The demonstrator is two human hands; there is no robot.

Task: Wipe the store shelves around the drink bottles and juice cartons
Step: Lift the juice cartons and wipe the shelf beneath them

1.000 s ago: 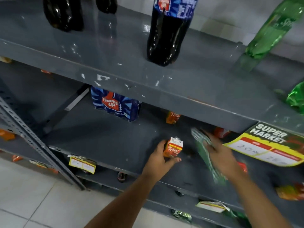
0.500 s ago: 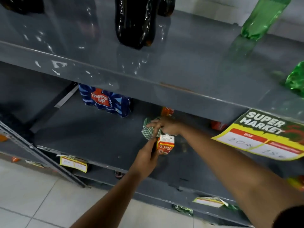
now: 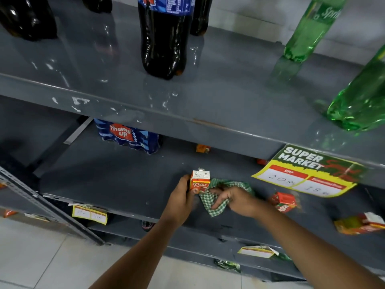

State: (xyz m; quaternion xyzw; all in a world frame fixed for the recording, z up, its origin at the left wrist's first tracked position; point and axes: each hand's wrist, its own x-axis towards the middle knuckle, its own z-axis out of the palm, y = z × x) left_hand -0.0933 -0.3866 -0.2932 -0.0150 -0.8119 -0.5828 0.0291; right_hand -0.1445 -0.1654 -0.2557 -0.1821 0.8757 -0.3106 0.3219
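Note:
My left hand point(image 3: 181, 200) grips a small orange Real juice carton point(image 3: 199, 181), held upright on the grey middle shelf point(image 3: 108, 176). Right beside it, my right hand point(image 3: 235, 200) presses a green-and-white checked cloth point(image 3: 214, 202) onto the shelf, the cloth touching the carton's base. More small cartons lie to the right point(image 3: 284, 202) and far right point(image 3: 360, 224), and one point(image 3: 202, 148) stands at the back. On the upper shelf point(image 3: 218, 94) stand dark cola bottles point(image 3: 164, 38) and green Sprite bottles point(image 3: 308, 30).
A blue Thums Up pack point(image 3: 127, 134) sits at the back left of the middle shelf. A Super Market price sign point(image 3: 308, 172) hangs from the upper shelf's edge. Yellow price tags point(image 3: 89, 213) hang on the shelf fronts. A slanted metal upright point(image 3: 48, 207) stands left; tiled floor lies below.
My right hand with the cloth has come from behind the carton to its right side, nearer the shelf front. My left hand has stayed on the carton.

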